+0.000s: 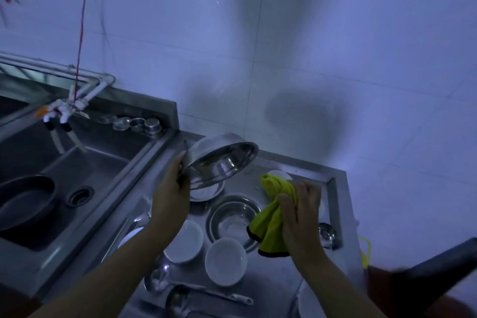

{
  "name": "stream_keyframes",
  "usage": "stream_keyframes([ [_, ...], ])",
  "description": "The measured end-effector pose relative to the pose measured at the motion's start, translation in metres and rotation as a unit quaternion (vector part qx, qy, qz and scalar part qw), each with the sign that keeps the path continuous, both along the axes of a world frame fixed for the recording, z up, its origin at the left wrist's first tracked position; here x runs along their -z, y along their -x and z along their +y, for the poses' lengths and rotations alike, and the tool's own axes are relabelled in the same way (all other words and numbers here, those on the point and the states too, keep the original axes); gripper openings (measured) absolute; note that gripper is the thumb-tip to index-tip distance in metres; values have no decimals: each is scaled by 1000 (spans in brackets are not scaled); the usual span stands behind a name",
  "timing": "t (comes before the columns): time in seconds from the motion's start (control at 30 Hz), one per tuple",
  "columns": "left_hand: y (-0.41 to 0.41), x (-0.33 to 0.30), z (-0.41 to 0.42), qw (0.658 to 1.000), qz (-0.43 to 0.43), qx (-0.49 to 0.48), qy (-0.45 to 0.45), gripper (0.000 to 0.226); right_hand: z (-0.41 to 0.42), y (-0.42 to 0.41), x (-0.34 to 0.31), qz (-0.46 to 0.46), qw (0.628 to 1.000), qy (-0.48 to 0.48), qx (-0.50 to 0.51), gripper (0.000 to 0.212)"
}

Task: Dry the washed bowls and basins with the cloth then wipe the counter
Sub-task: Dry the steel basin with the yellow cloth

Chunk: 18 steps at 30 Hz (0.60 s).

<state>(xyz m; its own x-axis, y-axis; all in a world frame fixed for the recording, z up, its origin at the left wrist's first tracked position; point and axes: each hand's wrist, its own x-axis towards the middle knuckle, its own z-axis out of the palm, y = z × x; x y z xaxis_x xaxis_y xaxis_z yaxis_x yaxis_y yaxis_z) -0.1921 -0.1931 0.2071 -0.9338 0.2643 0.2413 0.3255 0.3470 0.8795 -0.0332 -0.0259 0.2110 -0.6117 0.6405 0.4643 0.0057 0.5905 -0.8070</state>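
Note:
My left hand (pixel 169 190) grips the rim of a steel basin (pixel 220 160) and holds it tilted above the counter, its inside facing right. My right hand (pixel 300 217) grips a bunched yellow-green cloth (pixel 273 217) with a dark edge, a short way right of the basin and not touching it. Below them a second steel basin (pixel 232 219) lies on the steel counter (pixel 273 289). Two white bowls (pixel 184 240) (pixel 225 261) stand in front of it. Another white dish (pixel 206 190) lies under the raised basin.
A sink (pixel 85 175) with a dark pan (pixel 25 201) lies to the left, a tap (pixel 60 111) above it. Small steel cups (pixel 138 124) line the sink's back ledge. Two ladles (pixel 180 292) lie at the counter's front. A small steel bowl (pixel 326 233) sits at the right rim.

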Motion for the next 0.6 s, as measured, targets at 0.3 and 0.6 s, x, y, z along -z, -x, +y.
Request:
stream_keyframes([
  [0.3,11,-55,-20,976,-74,85,-185,49,-61,98,-37,57,955,-280,82,32],
  [0.6,23,-74,-24,944,-176,112,-254,22,-108,108,-33,-36,927,-370,-47,49],
])
